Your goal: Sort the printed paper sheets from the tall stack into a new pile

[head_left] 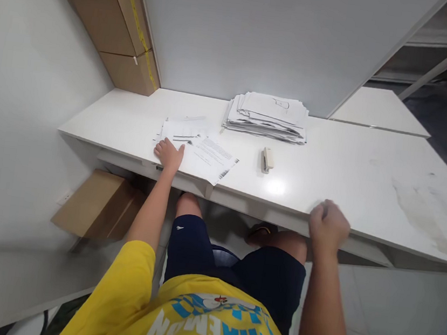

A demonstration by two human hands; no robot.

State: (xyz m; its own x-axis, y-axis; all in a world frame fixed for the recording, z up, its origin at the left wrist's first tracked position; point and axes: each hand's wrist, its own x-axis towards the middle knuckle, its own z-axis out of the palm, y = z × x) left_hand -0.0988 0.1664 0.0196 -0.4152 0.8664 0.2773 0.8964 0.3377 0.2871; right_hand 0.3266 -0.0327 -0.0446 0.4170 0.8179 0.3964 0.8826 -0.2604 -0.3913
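My left hand [168, 154] lies on the left end of some loose printed papers [208, 157], its fingers spread. These sheets overlap near the desk's front edge, and one corner juts over that edge. My right hand [328, 224] is curled into a fist at the front edge of the desk, well to the right of the papers; I see nothing in it. Between my hands stands a cream stapler [266, 160], touched by neither. Behind it sits a thick, uneven stack of papers [268, 117] against the partition.
The white desk [349, 172] runs along a grey partition [247, 40] and bears a greyish stain [425, 214] at the right. Cardboard boxes [125, 71] are piled at the back left. Another box [99, 204] is below the desk's left end.
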